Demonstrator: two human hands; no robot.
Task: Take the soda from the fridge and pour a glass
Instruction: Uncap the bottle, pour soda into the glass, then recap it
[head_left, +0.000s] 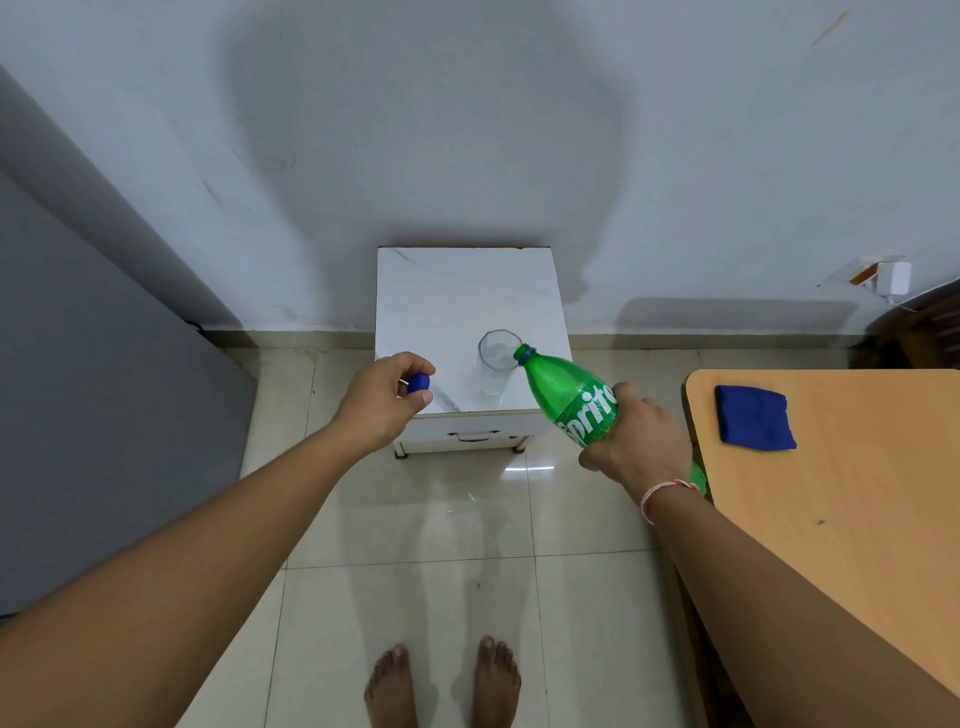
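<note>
Small marble-topped cabinet (441, 291) against a grey wall: pouring is about to start.

On its near right part stands the glass (496, 364), apparently empty. The right hand (636, 436) grips the green soda bottle (571, 397) around its label; its long axis runs from near right up to far left, open mouth just at the glass rim. The left hand (384, 400) pinches the blue cap (418, 383). Next, I judge: tip further, slowly, mouth over the glass.
</note>
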